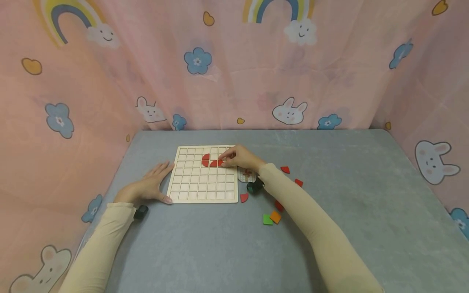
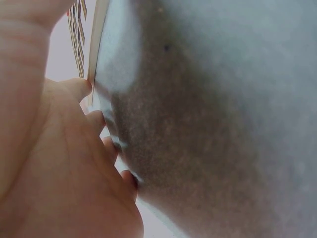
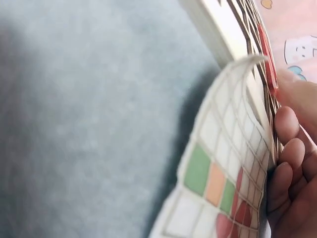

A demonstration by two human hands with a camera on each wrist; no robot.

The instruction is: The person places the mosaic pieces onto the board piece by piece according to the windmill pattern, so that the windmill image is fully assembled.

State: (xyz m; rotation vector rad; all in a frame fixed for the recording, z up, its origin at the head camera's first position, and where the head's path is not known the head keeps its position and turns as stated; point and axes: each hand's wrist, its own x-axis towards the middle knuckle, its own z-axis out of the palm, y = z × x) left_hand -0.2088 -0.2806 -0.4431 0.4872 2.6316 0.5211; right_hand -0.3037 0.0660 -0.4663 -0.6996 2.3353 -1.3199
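A pale wooden grid board (image 1: 201, 191) lies on the grey table. Several red pieces (image 1: 206, 160) with curved edges sit in its upper cells. My left hand (image 1: 152, 185) is spread along the board's left side, thumb at the lower left corner and fingertips against the edge. Over the board's upper right, my right hand (image 1: 242, 156) pinches a red quarter-circle piece (image 1: 220, 163) at the grid surface; its fingers partly cover it. Under that wrist, a pattern card (image 3: 218, 148) with green, orange and red cells leans against the board's right edge, its top curling.
Right of the board lie loose red pieces (image 1: 244, 197), some near or partly behind the right forearm. A green square (image 1: 268, 219) and an orange square (image 1: 275, 217) touch each other nearer the front. A pink patterned curtain (image 1: 234, 81) surrounds the table's back and sides.
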